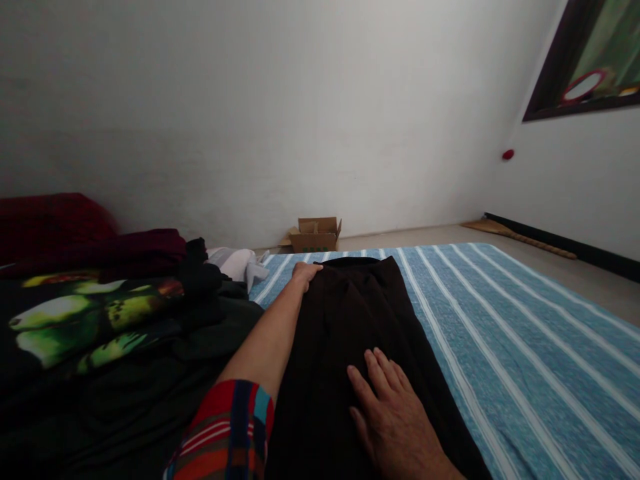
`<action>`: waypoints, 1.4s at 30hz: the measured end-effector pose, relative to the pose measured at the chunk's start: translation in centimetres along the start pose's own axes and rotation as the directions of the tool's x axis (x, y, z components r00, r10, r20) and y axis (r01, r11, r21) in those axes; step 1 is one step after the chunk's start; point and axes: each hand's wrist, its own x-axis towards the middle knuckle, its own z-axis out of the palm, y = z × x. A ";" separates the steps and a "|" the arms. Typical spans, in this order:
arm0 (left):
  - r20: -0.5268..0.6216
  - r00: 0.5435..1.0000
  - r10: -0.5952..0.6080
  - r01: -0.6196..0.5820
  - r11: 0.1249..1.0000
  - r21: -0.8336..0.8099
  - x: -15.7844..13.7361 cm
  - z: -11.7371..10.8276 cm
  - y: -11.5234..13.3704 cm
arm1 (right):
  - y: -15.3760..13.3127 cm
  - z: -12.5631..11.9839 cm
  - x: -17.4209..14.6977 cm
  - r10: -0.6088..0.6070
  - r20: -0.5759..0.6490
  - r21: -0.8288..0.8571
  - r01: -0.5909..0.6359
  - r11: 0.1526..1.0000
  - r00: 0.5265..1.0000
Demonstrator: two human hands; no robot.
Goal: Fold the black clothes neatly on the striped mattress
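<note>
A dark brown garment with a waist opening (345, 313) lies stretched out lengthwise on a bed. I cannot tell whether it is a skirt or a pair of trousers. Its waist end points away from me, with soft folds below the edge. My left hand (305, 273) reaches out to the far left corner of the waist and pinches it. Lower down, my right hand (395, 417) rests palm down on the cloth, its fingers stretched and slightly apart. The garment's near end runs out of view at the bottom.
A blue-and-white striped sheet (500, 320) covers the bed. Piled clothes lie at the left, including a black print garment (90, 320) and a maroon cloth (145, 250). Beyond the bed's far edge are a cardboard box (315, 237), a broom (520, 235) and the wall (320, 120).
</note>
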 end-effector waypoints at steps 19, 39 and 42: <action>-0.151 0.883 0.444 -0.414 0.889 0.194 -7.2 1.9 1.8 | 0.0 0.9 -0.1 0.005 -0.082 0.019 -0.004 1.000 0.997; -0.114 0.430 0.895 -0.798 0.436 0.415 -12.3 3.7 0.1 | 4.6 -2.8 7.2 0.483 -0.108 0.682 -0.288 0.672 0.869; -0.115 0.417 0.902 -0.796 0.423 0.433 -12.4 3.7 0.1 | 6.5 -2.5 11.4 0.525 -0.089 0.624 -0.363 0.692 0.846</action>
